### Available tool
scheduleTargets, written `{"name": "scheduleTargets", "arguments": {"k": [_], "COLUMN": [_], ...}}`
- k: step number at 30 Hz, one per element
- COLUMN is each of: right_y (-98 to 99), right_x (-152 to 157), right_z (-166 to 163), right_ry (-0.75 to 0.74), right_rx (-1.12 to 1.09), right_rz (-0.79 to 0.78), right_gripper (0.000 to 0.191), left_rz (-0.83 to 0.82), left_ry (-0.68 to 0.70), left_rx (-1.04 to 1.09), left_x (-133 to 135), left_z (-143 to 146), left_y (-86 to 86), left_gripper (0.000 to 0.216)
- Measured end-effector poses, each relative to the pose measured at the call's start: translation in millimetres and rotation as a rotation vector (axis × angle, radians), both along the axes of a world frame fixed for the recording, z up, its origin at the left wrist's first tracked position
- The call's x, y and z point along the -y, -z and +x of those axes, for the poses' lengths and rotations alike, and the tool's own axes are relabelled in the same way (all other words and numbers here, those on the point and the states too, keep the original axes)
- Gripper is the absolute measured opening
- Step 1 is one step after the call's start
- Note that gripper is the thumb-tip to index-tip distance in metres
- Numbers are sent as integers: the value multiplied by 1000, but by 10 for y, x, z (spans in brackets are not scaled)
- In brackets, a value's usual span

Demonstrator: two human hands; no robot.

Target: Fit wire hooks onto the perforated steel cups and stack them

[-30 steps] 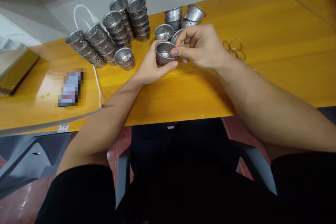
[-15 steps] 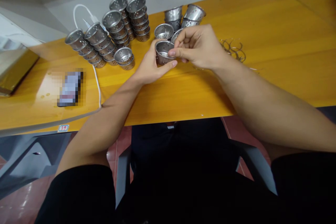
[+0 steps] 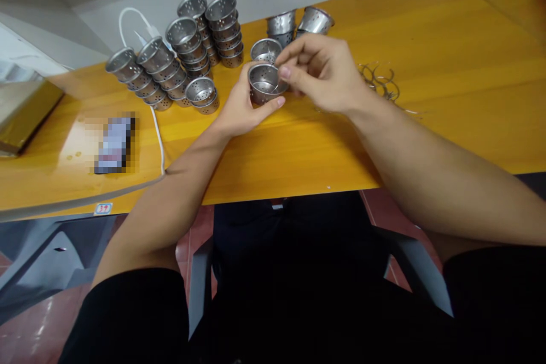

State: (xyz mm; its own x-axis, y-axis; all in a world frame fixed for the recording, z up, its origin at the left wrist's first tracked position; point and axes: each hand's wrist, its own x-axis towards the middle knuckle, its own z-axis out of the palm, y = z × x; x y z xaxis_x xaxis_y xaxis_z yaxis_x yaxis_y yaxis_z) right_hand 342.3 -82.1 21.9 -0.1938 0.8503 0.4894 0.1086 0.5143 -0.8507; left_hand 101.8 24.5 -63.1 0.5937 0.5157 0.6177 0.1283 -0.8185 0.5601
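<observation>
My left hand [image 3: 243, 103] is wrapped round a perforated metal cup [image 3: 265, 84], with the thumb along its near side and the cup's mouth facing up. At the cup's right rim, my right hand [image 3: 318, 71] is closed in a pinch on a thin wire [image 3: 275, 89], which reaches down into the cup. The fingertips partly hide this wire. Just behind the held cup stands another perforated cup [image 3: 265, 50]. Several thin curved wires [image 3: 379, 81] lie in a loose heap on the table, to the right of my right wrist.
Stacks of perforated cups [image 3: 181, 40] stand at the back left, and a short stack [image 3: 202, 96] is nearer. More cups [image 3: 315, 20] are behind my right hand. A phone [image 3: 114, 145], a white cable [image 3: 158, 136] and a box [image 3: 28, 111] lie left on the yellow table [image 3: 273, 165].
The held cup has shifted slightly left in my left hand's grip. My right fingertips have risen a little at the rim, and more of the cup's inside shows.
</observation>
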Motion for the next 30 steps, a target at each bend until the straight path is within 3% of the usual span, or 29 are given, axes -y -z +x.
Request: {"name": "scheduleTargets", "arguments": {"k": [5, 11, 24, 30], "right_y": [0, 18, 38, -28], "right_x": [-2, -22, 48, 106], "right_z": [103, 131, 137, 121], "right_ry": [107, 56, -15, 4], "right_rx": [133, 215, 536, 522], "right_rz": [140, 214, 247, 166], "right_gripper": [39, 20, 43, 45], "left_rz": [22, 41, 69, 33], "left_ry": [-42, -76, -35, -58], "left_rx": [18, 33, -22, -1], "left_x": [-62, -36, 12, 110], "left_z": [-55, -51, -87, -56], "left_y": [0, -48, -69, -134], "left_gripper": [110, 111, 105, 101]}}
